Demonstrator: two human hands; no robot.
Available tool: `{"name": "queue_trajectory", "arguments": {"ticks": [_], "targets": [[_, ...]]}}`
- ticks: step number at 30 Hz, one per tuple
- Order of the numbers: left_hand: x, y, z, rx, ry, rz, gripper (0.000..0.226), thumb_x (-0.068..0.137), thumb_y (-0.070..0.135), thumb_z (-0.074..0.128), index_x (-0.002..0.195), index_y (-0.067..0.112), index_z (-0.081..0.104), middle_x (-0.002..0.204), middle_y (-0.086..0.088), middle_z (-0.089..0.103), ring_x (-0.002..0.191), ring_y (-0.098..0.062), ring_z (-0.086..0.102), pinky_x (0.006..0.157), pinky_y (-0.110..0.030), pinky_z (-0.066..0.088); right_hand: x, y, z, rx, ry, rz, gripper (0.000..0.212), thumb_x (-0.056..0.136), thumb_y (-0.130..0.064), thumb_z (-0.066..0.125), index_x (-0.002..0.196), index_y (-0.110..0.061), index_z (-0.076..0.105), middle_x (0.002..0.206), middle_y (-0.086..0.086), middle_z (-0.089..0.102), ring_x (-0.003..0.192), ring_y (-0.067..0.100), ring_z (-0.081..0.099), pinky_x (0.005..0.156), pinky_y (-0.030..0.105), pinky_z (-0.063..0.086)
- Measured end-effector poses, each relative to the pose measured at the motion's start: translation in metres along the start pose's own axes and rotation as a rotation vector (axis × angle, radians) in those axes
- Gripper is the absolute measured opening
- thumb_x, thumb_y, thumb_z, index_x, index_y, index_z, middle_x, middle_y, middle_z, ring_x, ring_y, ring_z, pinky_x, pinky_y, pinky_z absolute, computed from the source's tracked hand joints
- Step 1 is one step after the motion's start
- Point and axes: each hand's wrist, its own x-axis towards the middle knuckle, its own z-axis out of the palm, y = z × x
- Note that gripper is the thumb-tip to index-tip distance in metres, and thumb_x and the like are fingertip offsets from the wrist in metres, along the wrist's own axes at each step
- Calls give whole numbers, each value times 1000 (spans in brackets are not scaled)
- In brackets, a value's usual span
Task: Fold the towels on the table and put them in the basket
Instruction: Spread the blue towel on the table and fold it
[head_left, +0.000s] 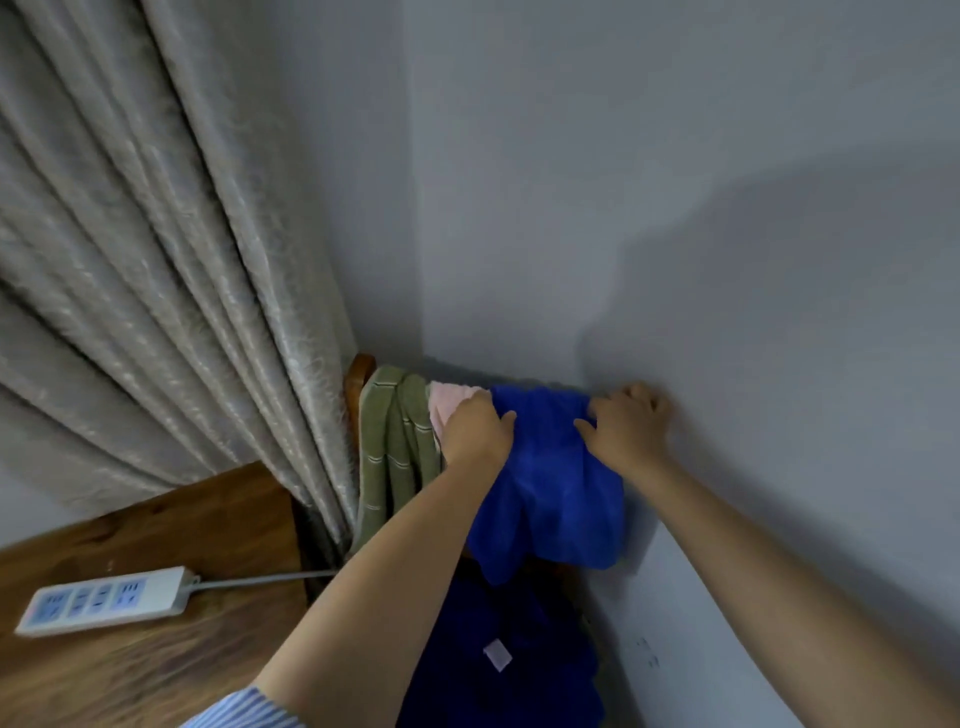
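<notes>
A bright blue towel (556, 478) hangs over the top of a wooden chair back (358, 376) in the corner by the wall. My left hand (475, 431) grips its upper left edge, and my right hand (631, 426) grips its upper right edge against the wall. Beside it on the same chair back hang a pink towel (449, 402), mostly hidden behind my left hand, and a green striped towel (395, 457). A dark blue cloth (498, 654) with a small white label lies below. No basket is in view.
A wooden table (171, 644) stands at the lower left with a white power strip (104, 600) and its cable on it. A grey curtain (156, 260) hangs on the left. Grey walls close in the corner behind and to the right.
</notes>
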Motion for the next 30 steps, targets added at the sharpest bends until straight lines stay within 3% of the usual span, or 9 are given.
{"name": "queue_trajectory", "arguments": {"ticks": [6,10,13,16,18,21,24,26,30], "targets": [[12,0,7,-166,70,-41,28,97,20,43,106,-2,58,107,-19,64,100,-30,57,74,-27,38,5,4,6,171,48,-27,23,93,-23,44,74,-15,54,88,2,62,92,23,56,76,27,25],[10,1,0,-233,133,-42,26,96,19,47,108,1,61,105,-16,65,99,-28,59,76,-25,41,4,9,1,354,58,30,40,95,-16,42,57,-22,30,64,-10,35,75,17,44,78,31,33],[10,5,-9,-313,191,-7,21,94,18,50,94,3,65,88,-8,64,87,-25,56,70,-21,35,4,15,-12,566,146,107,40,95,-12,42,57,-18,33,60,-8,34,58,13,38,61,22,30],[8,19,-24,-482,217,47,28,93,15,53,65,15,55,66,4,53,76,-18,50,63,-23,38,5,14,-35,832,221,156,26,95,-4,40,69,-7,43,61,-5,37,63,14,38,49,21,23],[3,34,-41,-567,257,108,19,92,12,54,78,4,63,76,0,56,79,-16,49,61,-20,36,8,5,-59,987,249,158,30,95,-3,36,66,-10,38,64,-2,38,65,15,38,54,23,27],[-11,53,-70,-644,377,169,17,92,12,54,98,0,64,87,-5,60,85,-15,49,73,-21,38,2,-6,-105,961,359,65,25,96,-6,34,71,-13,37,70,1,42,64,14,41,55,21,34],[-24,59,-103,-686,485,194,11,92,12,53,82,10,57,67,6,53,69,-12,48,59,-13,38,-7,-23,-149,1026,378,-103,15,99,-14,29,89,-9,39,69,-8,38,60,3,35,50,1,35],[-38,55,-122,-676,554,195,17,92,13,54,74,13,54,63,8,49,60,-6,44,55,-12,37,-14,-39,-169,1055,376,-208,14,100,-14,29,91,-10,39,70,-9,38,62,5,37,52,-1,35],[-80,25,-158,-680,708,143,19,90,13,55,72,14,54,64,6,50,68,-13,47,64,-23,41,-32,-90,-187,1066,402,-415,15,98,-9,34,88,-8,45,70,-6,41,63,2,37,57,1,35]]}}
